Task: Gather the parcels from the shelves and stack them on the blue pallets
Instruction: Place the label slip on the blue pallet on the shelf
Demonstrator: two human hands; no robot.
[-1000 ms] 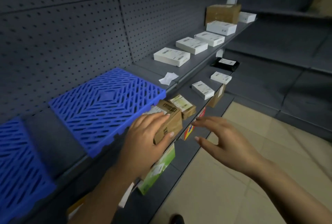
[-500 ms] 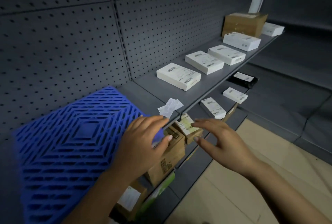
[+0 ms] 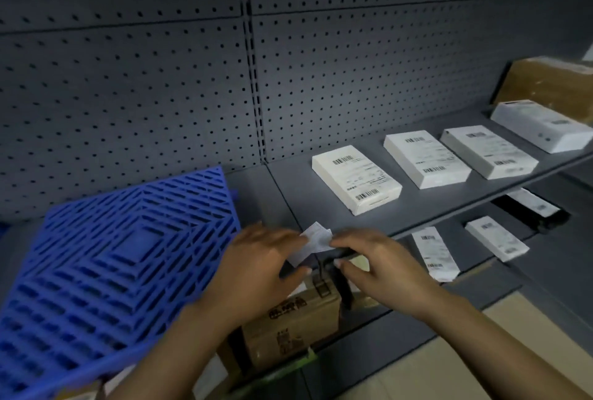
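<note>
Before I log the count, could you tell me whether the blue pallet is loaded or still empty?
Empty: the blue pallet shows only its bare slotted top. The white parcels lie on the shelf beside it.

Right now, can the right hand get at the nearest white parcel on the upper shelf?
Probably yes: the right hand is at the shelf edge, and the nearest white parcel lies just beyond it with nothing between.

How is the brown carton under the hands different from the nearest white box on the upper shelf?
The brown carton is plain cardboard with dark print; the white box is white with barcode labels. The carton sits on the lower shelf, partly covered by the left hand; the white box lies flat on the upper shelf, untouched. The carton looks thicker. Both are rectangular parcels.
</note>
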